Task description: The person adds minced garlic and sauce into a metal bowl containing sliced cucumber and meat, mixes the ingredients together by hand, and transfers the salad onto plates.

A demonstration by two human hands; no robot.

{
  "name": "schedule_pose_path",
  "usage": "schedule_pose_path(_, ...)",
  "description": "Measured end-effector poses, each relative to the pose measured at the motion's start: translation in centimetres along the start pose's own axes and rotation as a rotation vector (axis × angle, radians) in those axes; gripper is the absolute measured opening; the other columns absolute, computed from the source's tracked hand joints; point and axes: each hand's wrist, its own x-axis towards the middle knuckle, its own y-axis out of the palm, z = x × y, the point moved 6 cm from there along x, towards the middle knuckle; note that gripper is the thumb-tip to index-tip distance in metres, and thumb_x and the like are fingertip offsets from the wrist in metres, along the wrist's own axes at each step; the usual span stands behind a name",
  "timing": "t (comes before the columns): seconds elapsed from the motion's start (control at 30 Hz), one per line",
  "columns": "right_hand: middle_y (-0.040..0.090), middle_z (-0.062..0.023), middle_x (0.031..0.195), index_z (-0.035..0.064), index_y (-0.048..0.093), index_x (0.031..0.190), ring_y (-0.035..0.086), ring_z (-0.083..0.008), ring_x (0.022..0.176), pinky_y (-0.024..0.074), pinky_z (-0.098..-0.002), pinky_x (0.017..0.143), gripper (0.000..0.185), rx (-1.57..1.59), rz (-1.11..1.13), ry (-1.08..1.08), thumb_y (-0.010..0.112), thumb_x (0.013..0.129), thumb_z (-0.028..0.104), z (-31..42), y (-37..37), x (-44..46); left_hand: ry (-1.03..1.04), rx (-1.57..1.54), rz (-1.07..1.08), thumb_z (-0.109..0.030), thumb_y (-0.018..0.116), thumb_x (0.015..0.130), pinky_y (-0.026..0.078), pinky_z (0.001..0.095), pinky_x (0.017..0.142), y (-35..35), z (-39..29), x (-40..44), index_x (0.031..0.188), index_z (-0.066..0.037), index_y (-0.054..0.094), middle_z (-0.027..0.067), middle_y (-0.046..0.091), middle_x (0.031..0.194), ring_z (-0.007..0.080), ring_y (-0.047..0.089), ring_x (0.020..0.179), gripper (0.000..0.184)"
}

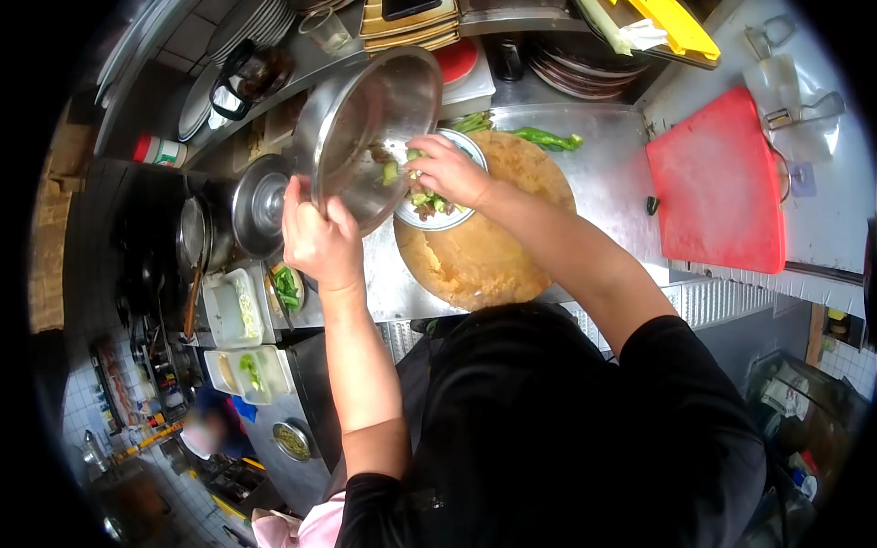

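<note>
My left hand [320, 236] grips the rim of a large steel mixing bowl [343, 119], which is tilted on its side with its mouth toward the right. Just under the mouth stands a white plate with a blue rim [477, 151], holding chopped green and dark food [429, 201]. At the bowl's lip my right hand [449, 172] has its fingers curled around cut green pieces that look like cucumber [391, 172]. Beneath the plate lies a round wooden chopping board [493, 260]. My right hand partly hides the plate.
Long green peppers [548, 139] lie behind the board. A red cutting board [717, 187] leans at the right. Left are a second steel bowl [260, 205] and tubs of cut vegetables [233, 306]. Stacked plates and a glass jug [251, 78] fill the shelf. Another person [215, 429] is lower left.
</note>
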Motion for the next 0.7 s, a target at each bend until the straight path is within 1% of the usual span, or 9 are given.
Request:
schedule_pose_path(0.1, 0.057, -0.011, 0.133, 0.0108, 0.071, 0.112, 0.052, -0.0324, 0.127, 0.0445, -0.0415, 0.108, 0.032, -0.018, 0.007, 0.006, 0.073, 0.08, 0.007, -0.4, 0.0, -0.5, 0.028, 0.012, -0.016, -0.004, 0.065, 0.08, 0.059, 0.0422, 0.073, -0.2, 0.1, 0.1, 0.074, 0.0, 0.057, 0.0193, 0.073, 0.109, 0.0363, 0.072, 0.087, 0.011)
schedule_pose_path(0.27, 0.057, -0.0109, 0.134, 0.0106, 0.071, 0.111, 0.053, -0.0324, 0.125, 0.0456, -0.0412, 0.107, 0.028, -0.021, 0.004, -0.005, 0.074, 0.083, 0.01, -1.0, 0.1, -1.0, -0.003, 0.004, -0.001, -0.005, 0.066, 0.081, 0.059, 0.0425, 0.075, -0.3, 0.5, -0.1, 0.075, 0.0, 0.058, 0.02, 0.073, 0.109, 0.0368, 0.071, 0.088, 0.011)
schedule_pose_path(0.37, 0.059, -0.0098, 0.132, 0.0095, 0.071, 0.112, 0.054, -0.032, 0.122, 0.0465, -0.0411, 0.105, 0.029, 0.028, 0.025, 0.053, 0.074, 0.083, 0.011, -1.3, -1.0, -1.5, -0.017, 0.002, -0.014, -0.005, 0.065, 0.082, 0.059, 0.0428, 0.076, -0.7, 0.6, -0.1, 0.075, 0.0, 0.058, 0.0204, 0.073, 0.109, 0.0371, 0.071, 0.089, 0.011)
schedule_pose_path(0.47, 0.059, -0.0084, 0.131, 0.0101, 0.071, 0.113, 0.055, -0.0311, 0.121, 0.0465, -0.0408, 0.105, 0.03, -0.022, 0.06, 0.066, 0.074, 0.084, 0.015, -1.2, -2.0, -1.4, -0.03, 0.003, -0.018, -0.006, 0.065, 0.083, 0.058, 0.0431, 0.078, -1.1, 0.7, 0.0, 0.077, 0.001, 0.06, 0.0207, 0.073, 0.11, 0.0372, 0.071, 0.09, 0.01)
schedule_pose_path(0.6, 0.061, -0.0106, 0.125, 0.0048, 0.069, 0.113, 0.056, -0.0313, 0.117, 0.0471, -0.0412, 0.104, 0.03, -0.012, 0.04, -0.033, 0.069, 0.084, 0.012, 1.0, -3.4, 0.2, -0.035, -0.002, -0.034, -0.006, 0.064, 0.084, 0.058, 0.0434, 0.08, -1.4, 1.0, 0.1, 0.082, 0.002, 0.062, 0.0207, 0.072, 0.111, 0.0369, 0.071, 0.092, 0.008)
schedule_pose_path(0.7, 0.062, -0.0126, 0.123, 0.0023, 0.068, 0.114, 0.056, -0.0324, 0.117, 0.0489, -0.0423, 0.101, 0.03, -0.047, -0.027, -0.08, 0.068, 0.085, 0.011, 3.3, -3.6, 3.5, -0.097, -0.048, -0.025, -0.007, 0.063, 0.086, 0.057, 0.0434, 0.082, -1.8, 0.8, 0.7, 0.086, 0.003, 0.065, 0.0212, 0.072, 0.112, 0.0371, 0.071, 0.095, 0.01)
